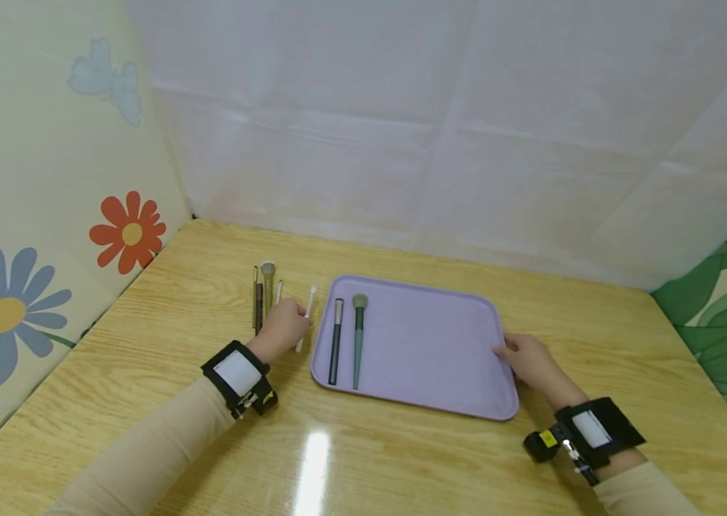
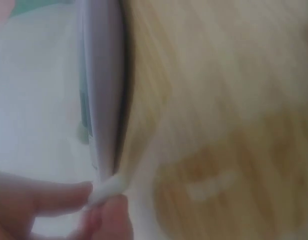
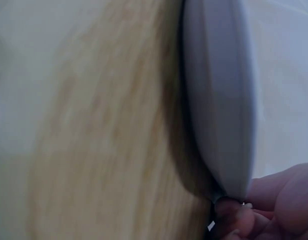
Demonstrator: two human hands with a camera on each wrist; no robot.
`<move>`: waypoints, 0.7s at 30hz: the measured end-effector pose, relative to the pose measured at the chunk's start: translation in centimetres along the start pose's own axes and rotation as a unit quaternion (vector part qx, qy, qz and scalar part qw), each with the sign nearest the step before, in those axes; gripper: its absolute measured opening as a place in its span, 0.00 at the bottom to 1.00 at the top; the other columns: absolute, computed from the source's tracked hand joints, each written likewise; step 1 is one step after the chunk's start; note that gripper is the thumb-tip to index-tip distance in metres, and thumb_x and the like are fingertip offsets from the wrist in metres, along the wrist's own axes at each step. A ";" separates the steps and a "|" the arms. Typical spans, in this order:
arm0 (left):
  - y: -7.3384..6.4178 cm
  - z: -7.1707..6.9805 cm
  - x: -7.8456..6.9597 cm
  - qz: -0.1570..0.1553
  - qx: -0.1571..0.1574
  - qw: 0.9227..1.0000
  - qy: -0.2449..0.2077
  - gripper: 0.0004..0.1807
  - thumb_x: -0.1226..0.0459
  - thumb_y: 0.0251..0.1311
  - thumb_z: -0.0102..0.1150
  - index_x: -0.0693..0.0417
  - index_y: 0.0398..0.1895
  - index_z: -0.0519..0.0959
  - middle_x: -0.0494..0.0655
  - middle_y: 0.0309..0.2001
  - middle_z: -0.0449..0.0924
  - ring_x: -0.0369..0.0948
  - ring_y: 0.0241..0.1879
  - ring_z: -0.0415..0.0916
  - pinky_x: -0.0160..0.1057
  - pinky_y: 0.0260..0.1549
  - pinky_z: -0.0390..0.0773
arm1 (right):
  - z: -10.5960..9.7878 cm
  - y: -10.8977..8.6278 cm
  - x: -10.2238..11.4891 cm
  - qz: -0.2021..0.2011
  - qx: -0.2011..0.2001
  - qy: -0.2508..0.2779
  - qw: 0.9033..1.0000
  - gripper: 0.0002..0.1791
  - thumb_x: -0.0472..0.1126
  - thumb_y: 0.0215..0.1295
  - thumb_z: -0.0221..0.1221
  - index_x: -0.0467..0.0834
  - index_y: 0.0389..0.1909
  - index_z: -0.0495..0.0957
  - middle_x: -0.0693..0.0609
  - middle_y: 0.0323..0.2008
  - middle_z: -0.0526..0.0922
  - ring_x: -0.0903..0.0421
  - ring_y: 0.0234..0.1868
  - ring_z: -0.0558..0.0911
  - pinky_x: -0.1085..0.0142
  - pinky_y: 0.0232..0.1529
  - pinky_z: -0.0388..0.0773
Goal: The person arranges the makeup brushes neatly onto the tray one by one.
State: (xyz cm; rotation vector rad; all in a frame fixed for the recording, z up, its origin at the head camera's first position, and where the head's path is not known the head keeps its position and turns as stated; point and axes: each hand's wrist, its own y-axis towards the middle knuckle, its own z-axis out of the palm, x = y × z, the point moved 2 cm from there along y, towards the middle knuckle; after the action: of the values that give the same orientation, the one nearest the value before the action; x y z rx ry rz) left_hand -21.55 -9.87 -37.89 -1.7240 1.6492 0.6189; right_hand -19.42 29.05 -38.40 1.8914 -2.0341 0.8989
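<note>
My left hand (image 1: 282, 330) pinches a slim white makeup brush (image 1: 311, 301) between thumb and finger, just left of the lilac tray (image 1: 431, 344). The left wrist view shows its white handle (image 2: 111, 189) at the fingertips, near the tray's side. At the tray's right edge, my right hand (image 1: 534, 365) grips the rim, thumb on top and fingers below. On the tray's left part lie a black-handled makeup brush (image 1: 335, 347) and a green makeup brush (image 1: 358, 337), side by side, bristles pointing away from me.
Left of the tray, several makeup brushes lie on the wooden table (image 1: 144, 351), among them a wide-headed one (image 1: 267, 283) and a dark-handled one (image 1: 259, 308). My left hand partly covers them. A pale cloth (image 1: 402, 143) hangs behind the table; a flowered sheet (image 1: 28, 215) stands at the left.
</note>
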 end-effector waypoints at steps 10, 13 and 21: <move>-0.5 0.1 -0.5 0.007 -0.004 1.000 -0.020 0.08 0.71 0.61 0.58 0.69 0.26 0.77 0.47 0.20 0.69 0.38 0.18 0.65 0.30 0.16 0.64 | 0.0 0.1 0.0 0.007 0.002 -0.002 1.000 0.24 0.35 0.75 0.47 0.21 0.63 0.61 0.31 0.46 0.77 0.47 0.38 0.78 0.61 0.32 0.78; -0.6 0.2 -0.5 0.013 -0.006 1.000 -0.027 0.08 0.71 0.60 0.59 0.68 0.25 0.78 0.46 0.19 0.69 0.38 0.17 0.64 0.30 0.15 0.64 | 0.1 0.1 -0.1 0.012 0.004 0.001 1.000 0.25 0.36 0.75 0.46 0.22 0.64 0.60 0.30 0.48 0.76 0.46 0.40 0.78 0.60 0.33 0.79; -0.8 0.4 -0.6 0.024 -0.015 0.999 -0.025 0.09 0.70 0.60 0.60 0.73 0.32 0.80 0.53 0.26 0.76 0.41 0.22 0.69 0.33 0.21 0.70 | 0.1 0.1 -0.1 0.015 0.004 0.000 1.000 0.25 0.36 0.75 0.46 0.22 0.64 0.60 0.30 0.48 0.76 0.47 0.40 0.78 0.60 0.34 0.79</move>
State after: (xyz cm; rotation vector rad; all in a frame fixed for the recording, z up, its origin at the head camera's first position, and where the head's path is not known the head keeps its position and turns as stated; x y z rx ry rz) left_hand -20.82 -9.17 -37.58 -1.6799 1.6595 0.7066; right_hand -19.50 29.06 -38.51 1.8695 -2.0668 0.9161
